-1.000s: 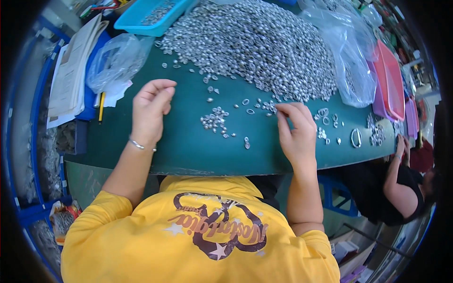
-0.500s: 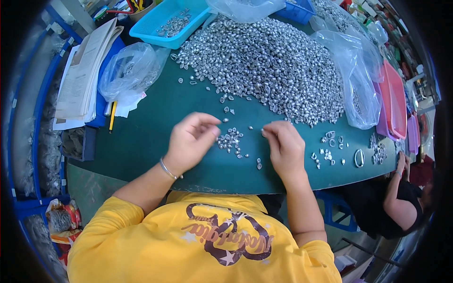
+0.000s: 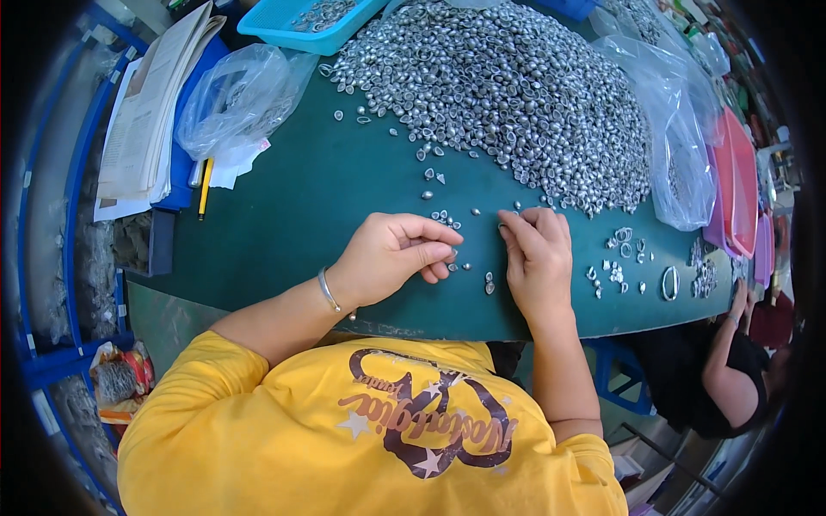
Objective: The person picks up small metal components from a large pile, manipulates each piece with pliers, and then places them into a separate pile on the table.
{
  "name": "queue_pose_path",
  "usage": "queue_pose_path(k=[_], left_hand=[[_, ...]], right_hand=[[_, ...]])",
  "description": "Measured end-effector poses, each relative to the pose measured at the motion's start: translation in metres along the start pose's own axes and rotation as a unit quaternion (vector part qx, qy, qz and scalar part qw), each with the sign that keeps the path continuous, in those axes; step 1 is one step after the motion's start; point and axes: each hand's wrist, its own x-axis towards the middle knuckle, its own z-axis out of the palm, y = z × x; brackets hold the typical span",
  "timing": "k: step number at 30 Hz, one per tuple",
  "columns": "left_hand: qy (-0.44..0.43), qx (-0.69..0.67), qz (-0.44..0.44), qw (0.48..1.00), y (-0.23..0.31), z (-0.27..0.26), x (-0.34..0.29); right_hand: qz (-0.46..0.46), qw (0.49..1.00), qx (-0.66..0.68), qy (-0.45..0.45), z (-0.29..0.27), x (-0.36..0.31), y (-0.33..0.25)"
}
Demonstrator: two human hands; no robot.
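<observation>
My left hand (image 3: 397, 254), a silver bangle (image 3: 328, 291) on its wrist, is closed in a pinch over a small cluster of drop-shaped silver metal pieces (image 3: 444, 218), hiding part of it. A small silver metal piece (image 3: 453, 254) shows at its fingertips. To the right, my right hand (image 3: 539, 254) pinches thumb and forefinger together; a tiny greyish bit shows there, too small to name surely. Between the hands a few loose pieces lie on the green tabletop (image 3: 292, 219). Beyond them rises a large heap of similar hollow pieces (image 3: 508, 95).
At the back left are a light-blue basket (image 3: 297, 39), a clear plastic bag (image 3: 237, 99), papers (image 3: 146, 129) and a yellow pencil (image 3: 206, 189). Sorted rings and bits (image 3: 621, 245) lie right, near a clear bag (image 3: 680, 163) and pink tray (image 3: 738, 185). Another person (image 3: 731, 370) sits at far right.
My left hand has moved right, over the small cluster, and now covers part of it. My right hand stays pinched nearby. The whole view has shifted slightly.
</observation>
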Motion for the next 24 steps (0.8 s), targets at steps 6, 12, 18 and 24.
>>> queue_pose_path(k=[6,12,18,24], left_hand=[[0.001,-0.071,-0.013,0.997,-0.005,-0.005,0.001],[-0.012,-0.111,-0.025,0.993,0.0,-0.007,0.001],[-0.048,-0.107,0.001,0.993,-0.006,-0.003,0.0],[0.049,0.188,0.312,0.93,-0.008,0.0,-0.004]], right_hand=[[0.012,0.999,-0.039,-0.021,0.001,0.003,-0.001],[0.315,0.78,0.527,-0.118,-0.002,0.005,-0.027],[0.385,0.582,0.687,-0.204,-0.001,0.01,-0.015],[0.395,0.574,0.692,-0.19,0.007,0.011,-0.022]])
